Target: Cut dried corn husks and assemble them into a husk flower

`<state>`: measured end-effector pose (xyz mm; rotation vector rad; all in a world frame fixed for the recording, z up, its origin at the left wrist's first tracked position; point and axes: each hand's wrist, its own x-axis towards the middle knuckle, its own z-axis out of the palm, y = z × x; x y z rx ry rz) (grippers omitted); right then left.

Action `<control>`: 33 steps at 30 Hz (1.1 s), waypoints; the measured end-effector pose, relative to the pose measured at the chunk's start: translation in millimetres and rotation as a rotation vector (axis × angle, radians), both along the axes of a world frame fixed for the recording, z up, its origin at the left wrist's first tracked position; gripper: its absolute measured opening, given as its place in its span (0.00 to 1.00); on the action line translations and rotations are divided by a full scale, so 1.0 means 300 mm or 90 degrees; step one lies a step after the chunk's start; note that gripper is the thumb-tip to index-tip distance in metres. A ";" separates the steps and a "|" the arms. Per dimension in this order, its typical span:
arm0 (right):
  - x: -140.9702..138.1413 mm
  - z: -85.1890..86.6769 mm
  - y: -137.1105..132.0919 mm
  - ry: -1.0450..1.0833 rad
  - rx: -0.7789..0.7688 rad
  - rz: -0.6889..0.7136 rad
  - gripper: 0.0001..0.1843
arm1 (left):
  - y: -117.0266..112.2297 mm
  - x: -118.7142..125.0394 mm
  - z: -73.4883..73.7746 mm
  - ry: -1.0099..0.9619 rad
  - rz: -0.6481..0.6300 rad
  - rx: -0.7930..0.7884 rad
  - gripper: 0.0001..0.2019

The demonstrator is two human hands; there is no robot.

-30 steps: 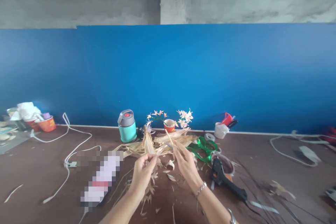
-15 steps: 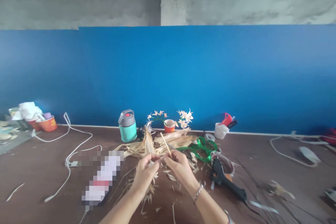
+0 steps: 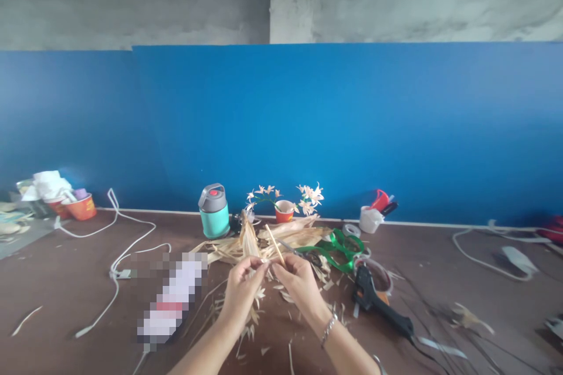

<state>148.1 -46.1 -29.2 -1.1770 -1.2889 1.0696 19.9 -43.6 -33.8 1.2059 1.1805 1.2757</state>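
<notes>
My left hand [image 3: 241,288] pinches the base of a pale dried husk piece [image 3: 248,240] that stands up from its fingertips. My right hand [image 3: 298,283] is closed on a thin wooden stick [image 3: 274,243] that slants up and to the left. The two hands' fingertips meet over the brown table [image 3: 65,281], above a heap of dried husks [image 3: 281,237] and small cut scraps [image 3: 253,319]. A bracelet shows on my right wrist.
A black glue gun [image 3: 382,304] lies right of my hands, beside green ribbon [image 3: 338,244] and tape rolls. A teal flask [image 3: 213,210], a cup of husk flowers [image 3: 284,205], a white cup with tools [image 3: 373,214] stand by the blue wall. White cables [image 3: 123,246] trail left.
My right hand has drawn in to the left with the stick until its fingertips meet the left hand's. The left hand has barely moved.
</notes>
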 end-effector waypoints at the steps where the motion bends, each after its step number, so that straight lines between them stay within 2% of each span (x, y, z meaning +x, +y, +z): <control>1: -0.002 -0.004 0.001 -0.002 -0.003 0.008 0.10 | -0.001 0.000 -0.003 -0.010 0.000 0.003 0.15; 6: 0.001 0.002 -0.006 0.000 -0.031 0.080 0.18 | -0.007 -0.002 0.002 -0.081 -0.023 0.000 0.13; 12: 0.045 0.017 -0.008 -0.063 0.046 0.137 0.20 | 0.006 -0.020 0.031 -0.131 0.008 -0.011 0.09; 17: 0.058 0.010 0.001 -0.092 0.041 0.202 0.24 | 0.016 -0.033 0.024 -0.121 -0.053 0.006 0.06; 25: 0.047 0.018 0.000 -0.077 0.015 0.209 0.22 | 0.019 -0.022 0.011 -0.183 -0.115 -0.079 0.07; 28: 0.047 0.021 0.001 -0.068 0.012 0.207 0.23 | 0.019 -0.020 0.012 -0.141 -0.087 -0.099 0.10; 31: 0.046 0.006 0.008 -0.069 0.002 0.206 0.23 | 0.012 -0.018 0.023 -0.074 -0.066 -0.071 0.12; 33: 0.054 -0.009 0.017 -0.092 0.025 0.173 0.22 | 0.002 -0.016 0.033 -0.044 -0.059 -0.051 0.12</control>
